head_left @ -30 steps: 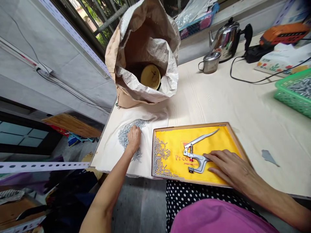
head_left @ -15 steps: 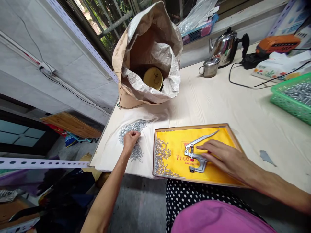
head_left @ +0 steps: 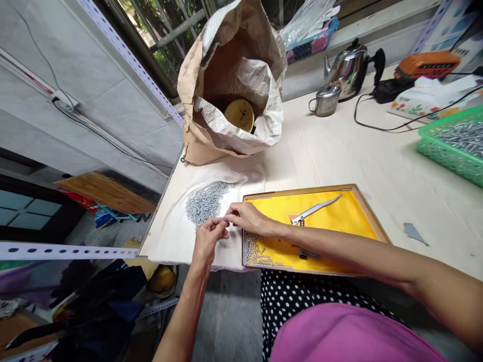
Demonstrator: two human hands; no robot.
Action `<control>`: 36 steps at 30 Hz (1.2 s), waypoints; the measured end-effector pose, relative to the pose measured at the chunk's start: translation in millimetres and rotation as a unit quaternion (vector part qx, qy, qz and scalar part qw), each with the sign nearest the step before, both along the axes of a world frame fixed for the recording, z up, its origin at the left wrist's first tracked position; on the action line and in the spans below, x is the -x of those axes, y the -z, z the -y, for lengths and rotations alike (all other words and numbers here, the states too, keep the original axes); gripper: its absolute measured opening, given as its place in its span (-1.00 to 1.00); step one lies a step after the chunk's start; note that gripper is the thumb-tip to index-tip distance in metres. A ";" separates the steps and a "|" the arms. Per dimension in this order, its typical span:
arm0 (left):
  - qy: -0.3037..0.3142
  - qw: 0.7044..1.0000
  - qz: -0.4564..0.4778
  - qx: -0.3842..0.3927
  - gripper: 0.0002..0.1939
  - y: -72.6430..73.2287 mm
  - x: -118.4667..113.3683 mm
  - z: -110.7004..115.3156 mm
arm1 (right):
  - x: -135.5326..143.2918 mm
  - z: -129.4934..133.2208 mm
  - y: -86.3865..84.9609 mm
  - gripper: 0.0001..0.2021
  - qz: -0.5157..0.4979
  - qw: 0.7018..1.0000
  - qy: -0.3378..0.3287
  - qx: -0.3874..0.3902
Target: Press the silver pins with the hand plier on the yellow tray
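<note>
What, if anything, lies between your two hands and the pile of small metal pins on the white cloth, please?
Nothing visible. The left hand and right hand meet fingertip to fingertip right beside the pile of pins, with only bare white cloth between.

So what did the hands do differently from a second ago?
The right hand let go of the silver metal hand press in the yellow-lined wooden tray and moved left to meet the left hand, which lifted off the pile of small silver metal pieces. Both fingertips now pinch something tiny. The press, tray and pile stayed put.
</note>
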State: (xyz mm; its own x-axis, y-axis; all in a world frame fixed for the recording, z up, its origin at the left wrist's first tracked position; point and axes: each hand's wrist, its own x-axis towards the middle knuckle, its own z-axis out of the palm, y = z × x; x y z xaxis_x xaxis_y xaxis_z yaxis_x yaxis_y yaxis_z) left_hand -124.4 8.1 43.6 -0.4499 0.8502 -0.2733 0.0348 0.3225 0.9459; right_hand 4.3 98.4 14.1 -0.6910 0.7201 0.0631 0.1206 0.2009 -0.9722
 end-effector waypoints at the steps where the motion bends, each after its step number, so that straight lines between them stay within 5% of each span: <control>1: 0.006 1.000 0.002 0.000 -0.58 2.0 1.8 1.0 | -1.2 1.2 -0.5 -0.88 0.003 1.000 -0.004 0.006; 7: 0.040 0.998 -0.049 -0.006 -0.65 14.3 4.7 1.7 | -5.8 -0.8 3.5 -0.84 0.021 0.999 -0.032 0.023; 17: -0.038 0.986 0.148 0.063 -0.67 17.7 24.2 -1.4 | 24.7 -9.6 17.3 -0.77 0.087 0.994 -0.057 0.014; 23: -0.107 0.994 0.010 0.005 -0.54 16.9 36.9 10.9 | 35.7 -9.2 7.6 -0.93 0.102 0.989 -0.084 -0.067; 26: -0.084 0.993 -0.087 -0.009 -0.56 12.0 33.5 18.0 | 1.5 -7.4 -8.1 -0.74 0.089 0.977 -0.077 -0.180; 31: 0.055 0.966 -0.253 -0.022 -0.73 7.5 -6.4 22.7 | -114.0 4.6 -20.0 -0.70 0.168 0.938 -0.036 -0.302; 33: 0.155 0.929 -0.334 -0.051 -0.85 11.7 -34.5 21.1 | -159.6 15.2 -14.4 -0.69 0.240 0.925 -0.003 -0.295; 36: 0.306 0.829 -0.464 -0.064 -0.85 22.0 -79.5 15.8 | -207.5 33.0 2.1 -0.71 0.302 0.910 0.020 -0.283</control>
